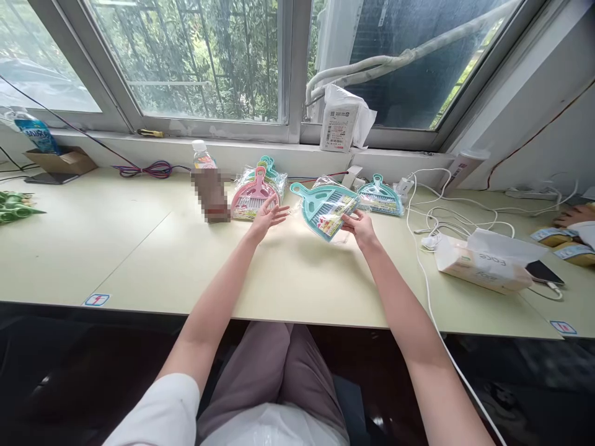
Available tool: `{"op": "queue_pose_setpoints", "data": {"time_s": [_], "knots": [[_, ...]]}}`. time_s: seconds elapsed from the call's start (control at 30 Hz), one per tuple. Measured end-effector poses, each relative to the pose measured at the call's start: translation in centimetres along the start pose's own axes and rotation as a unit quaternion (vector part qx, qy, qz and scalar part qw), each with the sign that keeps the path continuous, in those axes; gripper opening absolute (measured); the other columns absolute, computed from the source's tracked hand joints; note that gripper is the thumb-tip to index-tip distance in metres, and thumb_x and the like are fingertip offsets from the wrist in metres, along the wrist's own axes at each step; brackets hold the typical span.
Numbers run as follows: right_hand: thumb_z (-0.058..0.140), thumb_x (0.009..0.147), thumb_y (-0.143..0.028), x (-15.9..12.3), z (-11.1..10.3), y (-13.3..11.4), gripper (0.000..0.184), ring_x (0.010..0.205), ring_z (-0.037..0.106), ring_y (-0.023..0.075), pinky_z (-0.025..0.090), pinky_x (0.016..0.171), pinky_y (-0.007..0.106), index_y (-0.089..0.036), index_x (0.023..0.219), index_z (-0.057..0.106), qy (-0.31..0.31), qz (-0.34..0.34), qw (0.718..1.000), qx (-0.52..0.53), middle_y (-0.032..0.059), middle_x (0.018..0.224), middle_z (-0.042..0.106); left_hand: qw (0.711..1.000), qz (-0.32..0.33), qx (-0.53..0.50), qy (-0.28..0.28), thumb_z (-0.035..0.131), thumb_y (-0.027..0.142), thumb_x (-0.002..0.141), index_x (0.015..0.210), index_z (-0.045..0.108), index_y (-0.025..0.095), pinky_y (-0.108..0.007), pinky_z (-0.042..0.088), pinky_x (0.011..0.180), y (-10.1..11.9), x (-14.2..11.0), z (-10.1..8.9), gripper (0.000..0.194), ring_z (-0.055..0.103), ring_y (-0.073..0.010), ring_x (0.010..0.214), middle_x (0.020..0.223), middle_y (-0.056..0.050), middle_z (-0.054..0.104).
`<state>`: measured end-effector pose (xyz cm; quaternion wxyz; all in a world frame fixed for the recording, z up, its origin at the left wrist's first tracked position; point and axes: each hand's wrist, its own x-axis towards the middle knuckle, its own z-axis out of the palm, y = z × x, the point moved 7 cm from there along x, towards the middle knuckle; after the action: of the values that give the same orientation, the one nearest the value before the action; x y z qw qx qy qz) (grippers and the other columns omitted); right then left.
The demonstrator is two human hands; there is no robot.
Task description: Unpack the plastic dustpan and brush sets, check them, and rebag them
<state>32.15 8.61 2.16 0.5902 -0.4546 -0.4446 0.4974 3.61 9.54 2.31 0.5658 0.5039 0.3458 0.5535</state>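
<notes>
My right hand [361, 228] grips the lower right corner of a teal mini dustpan and brush set [320, 207], wrapped in clear plastic and tilted above the table, its handle pointing to the upper left. My left hand [268, 219] is open, fingers spread, at the right edge of a pink dustpan set [253, 197]; whether it touches the wrapping I cannot tell. Behind the pink one, a green-teal dustpan set [267, 162] shows only in part. Another teal dustpan set [380, 197] lies to the right, beyond my right hand.
A bottle [204, 158], partly pixelated, stands left of the pink set. White cables [437, 214] and a tissue pack [486, 263] lie on the right of the table [297, 279]. A white box [338, 127] stands on the windowsill. A cardboard box [69, 161] sits far left.
</notes>
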Motion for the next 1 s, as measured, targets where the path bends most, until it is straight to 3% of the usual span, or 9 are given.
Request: {"op": "queue_pose_setpoints", "data": {"time_s": [0.13, 0.3, 0.5, 0.6, 0.7, 0.77, 0.87, 0.93, 1.0], "knots": [[0.087, 0.051, -0.035, 0.8, -0.8, 0.6, 0.054, 0.061, 0.067, 0.014, 0.058, 0.059, 0.025, -0.019, 0.095, 0.061, -0.015, -0.003, 1.0, 0.017, 0.0015, 0.078, 0.072, 0.998, -0.033, 0.056, -0.013, 0.071, 0.047, 0.075, 0.14, 0.039, 0.018, -0.04, 0.051, 0.088, 0.5, -0.9, 0.9, 0.078, 0.069, -0.0234, 0.095, 0.112, -0.016, 0.068], [0.086, 0.055, -0.037, 0.2, 0.4, 0.5, 0.055, 0.066, 0.069, 0.0166, 0.059, 0.062, 0.028, -0.018, 0.1, 0.061, -0.048, -0.005, 0.999, -0.011, 0.0031, 0.077, 0.072, 0.995, -0.04, 0.094, -0.014, 0.076, 0.041, 0.069, 0.108, 0.065, 0.011, -0.038, 0.054, 0.084, -0.4, -1.0, 1.6, 0.051, 0.071, -0.0222, 0.082, 0.096, -0.015, 0.072], [0.086, 0.054, -0.037, -0.4, 1.3, -0.1, 0.054, 0.066, 0.069, 0.019, 0.06, 0.062, 0.032, -0.016, 0.098, 0.062, -0.049, 0.002, 0.999, -0.023, 0.005, 0.077, 0.073, 0.99, 0.007, 0.061, 0.124, 0.067, 0.028, 0.075, 0.1, 0.066, 0.009, -0.039, 0.057, 0.079, 0.0, 0.1, -2.3, 0.031, 0.07, -0.018, 0.066, 0.09, -0.012, 0.073], [0.087, 0.053, -0.035, -0.5, 1.6, 0.0, 0.057, 0.066, 0.07, 0.0203, 0.06, 0.065, 0.036, -0.016, 0.099, 0.061, -0.049, 0.016, 0.998, -0.022, 0.0056, 0.076, 0.073, 0.984, 0.025, 0.063, 0.167, 0.068, 0.025, 0.074, 0.095, 0.066, 0.01, -0.039, 0.057, 0.077, 0.6, 0.2, -3.1, 0.026, 0.068, -0.0168, 0.064, 0.09, -0.011, 0.072], [0.088, 0.052, -0.036, -0.5, 1.3, -0.1, 0.057, 0.066, 0.07, 0.0205, 0.06, 0.066, 0.037, -0.016, 0.099, 0.06, -0.045, 0.022, 0.998, -0.025, 0.0053, 0.076, 0.073, 0.982, 0.02, 0.089, 0.164, 0.067, 0.03, 0.076, 0.097, 0.065, 0.012, -0.04, 0.056, 0.079, 0.8, 0.1, -2.9, 0.028, 0.069, -0.0192, 0.073, 0.09, -0.01, 0.071], [0.087, 0.052, -0.037, -0.3, 1.0, -0.3, 0.058, 0.068, 0.07, 0.0205, 0.06, 0.065, 0.036, -0.016, 0.1, 0.06, -0.058, 0.015, 0.998, -0.033, 0.0056, 0.078, 0.073, 0.978, 0.029, 0.122, 0.165, 0.063, 0.037, 0.08, 0.109, 0.062, 0.016, -0.04, 0.053, 0.085, 1.2, 0.0, -2.6, 0.035, 0.067, -0.0226, 0.09, 0.1, -0.01, 0.07], [0.086, 0.054, -0.039, -0.2, 1.0, -0.6, 0.06, 0.07, 0.07, 0.0216, 0.059, 0.062, 0.034, -0.016, 0.104, 0.061, -0.106, 0.005, 0.993, -0.053, 0.0067, 0.081, 0.074, 0.959, 0.109, 0.186, 0.183, 0.056, 0.046, 0.085, 0.124, 0.055, 0.022, -0.038, 0.043, 0.099, 3.1, -0.4, -2.3, 0.046, 0.054, -0.024, 0.119, 0.123, -0.008, 0.062], [0.085, 0.056, -0.039, -0.3, 1.5, -0.6, 0.06, 0.07, 0.07, 0.0223, 0.058, 0.059, 0.034, -0.016, 0.106, 0.062, -0.142, 0.01, 0.987, -0.073, 0.0074, 0.081, 0.074, 0.948, 0.147, 0.234, 0.159, 0.056, 0.05, 0.083, 0.12, 0.058, 0.022, -0.037, 0.039, 0.103, 4.1, -0.5, -1.6, 0.046, 0.052, -0.0246, 0.122, 0.123, -0.007, 0.062], [0.084, 0.057, -0.038, -0.8, 2.3, -0.5, 0.057, 0.069, 0.069, 0.0226, 0.057, 0.056, 0.032, -0.016, 0.106, 0.063, -0.173, 0.018, 0.98, -0.097, 0.008, 0.08, 0.074, 0.945, 0.142, 0.274, 0.107, 0.06, 0.053, 0.079, 0.106, 0.066, 0.02, -0.038, 0.041, 0.1, 4.3, -0.4, -0.7, 0.042, 0.057, -0.0262, 0.114, 0.109, -0.008, 0.068]]}}
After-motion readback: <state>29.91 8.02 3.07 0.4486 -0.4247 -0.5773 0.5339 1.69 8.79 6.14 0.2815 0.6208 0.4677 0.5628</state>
